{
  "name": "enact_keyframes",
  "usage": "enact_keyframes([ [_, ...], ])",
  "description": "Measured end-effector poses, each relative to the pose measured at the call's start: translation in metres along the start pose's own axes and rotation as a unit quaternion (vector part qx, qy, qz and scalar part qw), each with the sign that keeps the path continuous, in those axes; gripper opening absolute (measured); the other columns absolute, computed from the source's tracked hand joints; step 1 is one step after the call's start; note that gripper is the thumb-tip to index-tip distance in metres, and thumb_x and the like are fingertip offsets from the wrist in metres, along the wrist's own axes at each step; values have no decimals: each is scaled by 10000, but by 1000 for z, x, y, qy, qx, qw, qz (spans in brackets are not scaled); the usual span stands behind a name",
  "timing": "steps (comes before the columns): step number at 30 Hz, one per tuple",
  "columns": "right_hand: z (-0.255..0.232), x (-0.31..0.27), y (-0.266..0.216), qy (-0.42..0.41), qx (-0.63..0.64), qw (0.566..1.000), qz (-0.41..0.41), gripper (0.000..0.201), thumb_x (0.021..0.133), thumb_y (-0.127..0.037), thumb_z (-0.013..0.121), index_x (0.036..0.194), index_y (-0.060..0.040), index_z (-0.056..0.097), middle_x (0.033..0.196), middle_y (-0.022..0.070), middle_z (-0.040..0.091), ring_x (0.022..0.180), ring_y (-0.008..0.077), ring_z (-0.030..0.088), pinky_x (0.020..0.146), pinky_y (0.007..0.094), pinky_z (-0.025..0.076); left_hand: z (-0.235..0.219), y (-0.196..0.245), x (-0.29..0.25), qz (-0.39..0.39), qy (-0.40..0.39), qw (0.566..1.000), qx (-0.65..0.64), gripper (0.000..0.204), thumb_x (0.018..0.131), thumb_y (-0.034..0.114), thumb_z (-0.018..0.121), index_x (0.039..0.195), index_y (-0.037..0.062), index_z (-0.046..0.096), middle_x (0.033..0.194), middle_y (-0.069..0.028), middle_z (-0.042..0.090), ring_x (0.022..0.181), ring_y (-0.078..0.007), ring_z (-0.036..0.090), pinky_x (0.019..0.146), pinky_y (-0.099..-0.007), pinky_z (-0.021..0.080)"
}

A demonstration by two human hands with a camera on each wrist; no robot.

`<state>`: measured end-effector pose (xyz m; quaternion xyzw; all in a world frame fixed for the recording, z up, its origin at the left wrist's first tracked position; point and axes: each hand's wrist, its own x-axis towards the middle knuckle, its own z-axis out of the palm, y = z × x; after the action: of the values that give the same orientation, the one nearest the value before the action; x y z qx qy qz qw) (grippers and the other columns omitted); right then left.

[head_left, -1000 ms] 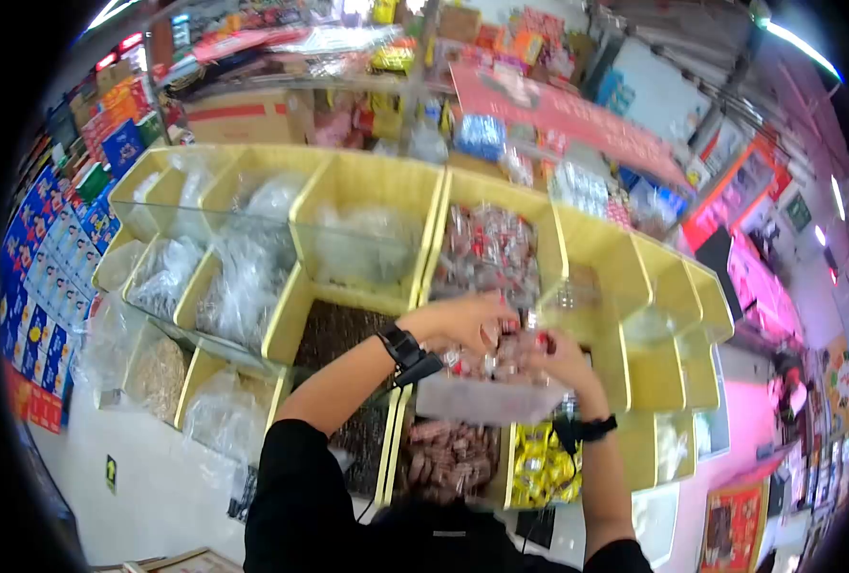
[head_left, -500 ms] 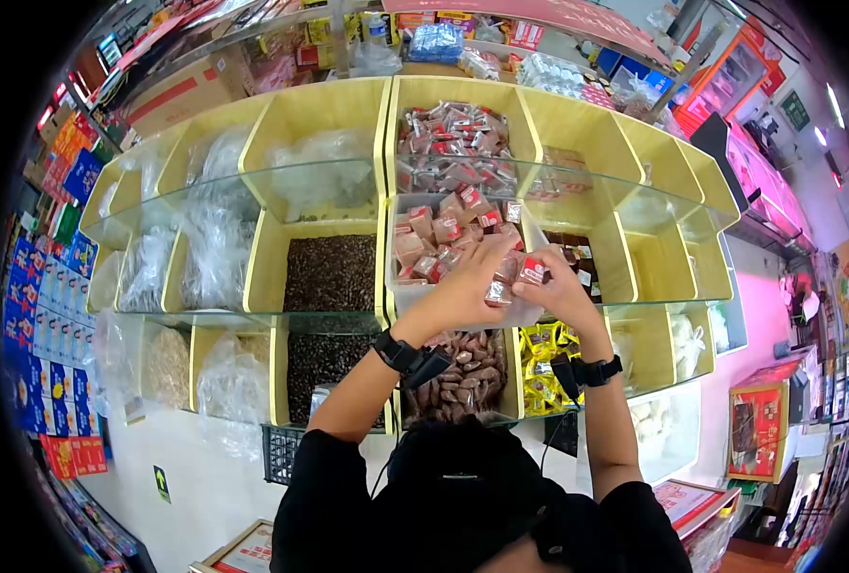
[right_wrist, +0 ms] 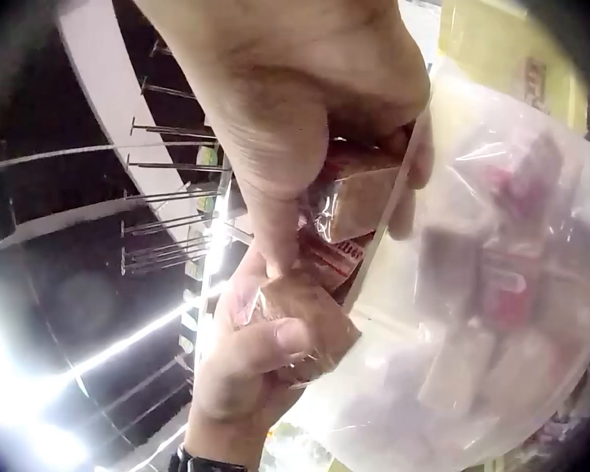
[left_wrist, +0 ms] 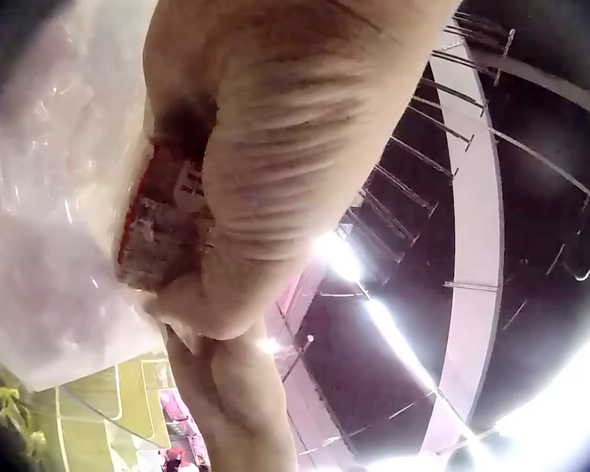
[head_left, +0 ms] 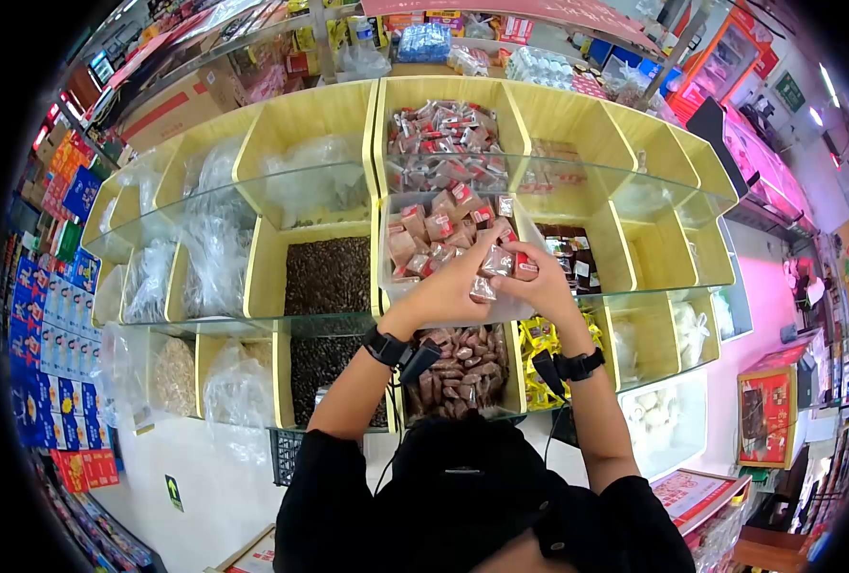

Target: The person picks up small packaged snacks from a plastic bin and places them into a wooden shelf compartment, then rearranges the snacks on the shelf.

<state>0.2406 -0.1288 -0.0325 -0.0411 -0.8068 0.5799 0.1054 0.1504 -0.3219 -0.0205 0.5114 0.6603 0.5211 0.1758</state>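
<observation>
A translucent white tub (head_left: 512, 307) full of plastic-wrapped brown blocks (head_left: 440, 225) with red labels stands at the middle of the display in the head view. My left hand (head_left: 451, 289) reaches over its near side and grips a wrapped block (right_wrist: 300, 320), thumb pressed on the wrapper. Beside it, my right hand (head_left: 545, 284) pinches another wrapped block (right_wrist: 359, 200) near the tub's right rim, some fingers behind the translucent wall. Both hands are close together, thumbs facing each other. In the left wrist view, my left hand (left_wrist: 275, 147) partly covers a red-labelled block (left_wrist: 167, 216).
Yellow wooden bins with glass dividers surround the tub. Small red-and-silver packets (head_left: 443, 129) lie behind it, brown wrapped pieces (head_left: 462, 372) in front, yellow packets (head_left: 547, 344) front right. Dark loose goods (head_left: 327, 277) fill the bin on the left, plastic bags (head_left: 216, 258) farther left.
The head view has tilted downward and sharpened. The right hand, which held up a red-labelled block half a second ago, has come left and closer to the left hand.
</observation>
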Motion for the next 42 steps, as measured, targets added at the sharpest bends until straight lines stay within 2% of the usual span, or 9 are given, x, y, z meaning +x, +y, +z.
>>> enact_keyframes([
  [3, 0, -1, 7, 50, -27, 998, -41, 469, 750, -157, 850, 1160, -7, 678, 1034, 53, 682, 939, 112, 627, 841, 265, 513, -4, -13, 0, 43, 17, 998, 32, 1011, 742, 100, 750, 1573, 38, 179, 1591, -176, 330, 1430, -274, 391, 1134, -376, 358],
  [6, -2, -7, 21, 111, -6, 994, -3, 420, 790, -158, 811, 1157, -3, 680, 1068, 64, 690, 947, 104, 627, 834, 258, 515, -6, -15, -1, -3, 42, 986, -161, 952, 773, 102, 768, 1553, 38, 225, 1542, -145, 429, 1339, -226, 499, 1062, -368, 438],
  [15, -3, -35, 17, 95, 314, 944, 20, 452, 857, -77, 681, 1289, 17, 589, 1125, 64, 682, 925, 113, 655, 767, 230, 529, 18, -10, -22, -82, 35, 916, -391, 600, 896, 98, 717, 1366, 105, 345, 1025, -55, 603, 943, -140, 633, 779, -279, 511],
  [20, 1, -55, 25, 24, 442, 897, 18, 589, 845, -210, 745, 1322, 61, 528, 1208, 135, 657, 1055, 222, 664, 931, 352, 542, 43, -4, -53, -172, -67, 904, -386, 609, 871, 50, 717, 1324, 110, 313, 1230, -87, 463, 994, -138, 596, 807, -263, 489],
  [23, 4, -74, 31, 39, 471, 880, 39, 637, 834, -249, 758, 1338, 56, 518, 1242, 146, 644, 1080, 243, 658, 964, 390, 529, 66, -22, -72, -124, -90, 891, -428, 647, 824, 18, 660, 1335, 120, 277, 1213, -92, 477, 1004, -109, 533, 835, -253, 432],
  [26, 2, -95, 42, 52, 412, 907, 72, 779, 816, -315, 767, 1425, 37, 432, 1316, 144, 595, 1205, 254, 592, 1061, 407, 462, 76, -22, -90, -190, -69, 848, -491, 630, 812, 5, 633, 1341, 113, 310, 1274, -111, 476, 1090, -130, 513, 884, -269, 436],
  [31, 7, -120, 46, 88, 505, 852, 107, 752, 833, -326, 739, 1435, -12, 416, 1366, 135, 544, 1228, 264, 561, 1051, 422, 465, 97, -30, -106, -261, 10, 780, -568, 475, 987, 155, 617, 1366, 151, 330, 1280, -134, 561, 1096, -211, 613, 899, -335, 534],
  [35, 5, -135, 66, 89, 533, 832, 124, 648, 900, -334, 659, 1431, -45, 426, 1349, 145, 551, 1149, 269, 590, 1002, 421, 496, 101, -19, -106, -359, 9, 751, -554, 446, 988, 172, 621, 1350, 192, 361, 1280, -118, 579, 1011, -212, 657, 745, -333, 576],
  [42, 2, -147, 64, 80, 503, 845, 163, 511, 948, -358, 573, 1341, -38, 510, 1273, 116, 609, 1088, 233, 620, 928, 389, 522, 105, -26, -95, -252, -4, 932, -260, 538, 873, 88, 700, 1312, 43, 394, 1184, -101, 582, 926, -132, 599, 775, -290, 519],
])
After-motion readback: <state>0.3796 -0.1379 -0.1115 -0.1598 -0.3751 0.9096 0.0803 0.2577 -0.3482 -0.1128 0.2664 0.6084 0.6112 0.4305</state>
